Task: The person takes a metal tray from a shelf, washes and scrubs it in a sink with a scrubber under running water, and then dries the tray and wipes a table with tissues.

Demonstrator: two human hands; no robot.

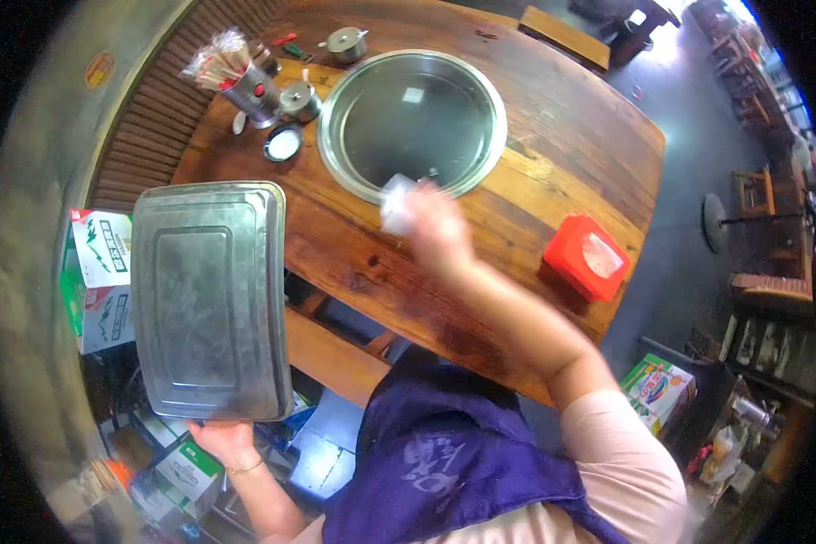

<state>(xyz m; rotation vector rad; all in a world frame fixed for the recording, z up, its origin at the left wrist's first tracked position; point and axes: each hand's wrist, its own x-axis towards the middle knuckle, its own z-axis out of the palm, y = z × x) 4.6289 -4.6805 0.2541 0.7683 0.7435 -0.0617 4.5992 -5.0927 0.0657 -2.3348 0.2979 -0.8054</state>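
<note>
My left hand (pixel 222 440) grips the lower edge of a large rectangular metal tray (pixel 210 304), held tilted up beside the table with its broad ridged face toward me. Most of those fingers are hidden behind the tray. Over the near part of the wooden table, my right hand (pixel 440 231) is closed on a crumpled white tissue (pixel 396 204). Both the hand and the tissue are blurred. They are at the near rim of the round metal-edged pot well (pixel 335 168) set into the tabletop; whether they touch it I cannot tell.
A red tissue box (pixel 587 258) stands on the table's right side. At the back left are a metal holder of wrapped chopsticks (pixel 252 93), lidded pots (pixel 300 102) and a small dish (pixel 283 143). A wooden bench (pixel 335 352) runs along the near side, with cartons (pixel 104 272) at left.
</note>
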